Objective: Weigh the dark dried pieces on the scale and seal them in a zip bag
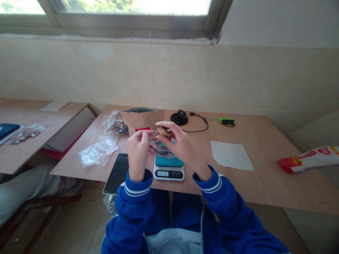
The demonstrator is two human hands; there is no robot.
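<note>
My left hand (pixel 138 152) pinches the rim of a clear plastic bag (pixel 162 150), which hangs above the kitchen scale (pixel 169 168). Dark bits show inside the bag. In my right hand (pixel 182 144), thumb and fingers close around a brown, lumpy piece (pixel 163 132) at the bag's mouth; its exact kind is unclear. The white scale has a teal top and a lit display, too small to read surely. Behind my hands stands a large brown paper pouch (pixel 143 118) with a dark opening and a red patch.
Left of the scale are a dark tablet (pixel 118 173), empty clear bags (pixel 99 152) and filled bags (pixel 115 124). A black round device (pixel 179 117) with a cable, a green-handled screwdriver (pixel 226 120), white paper (pixel 232 155) and a red-white package (pixel 308 160) lie rightward. Another person's leg (pixel 37 190) is at left.
</note>
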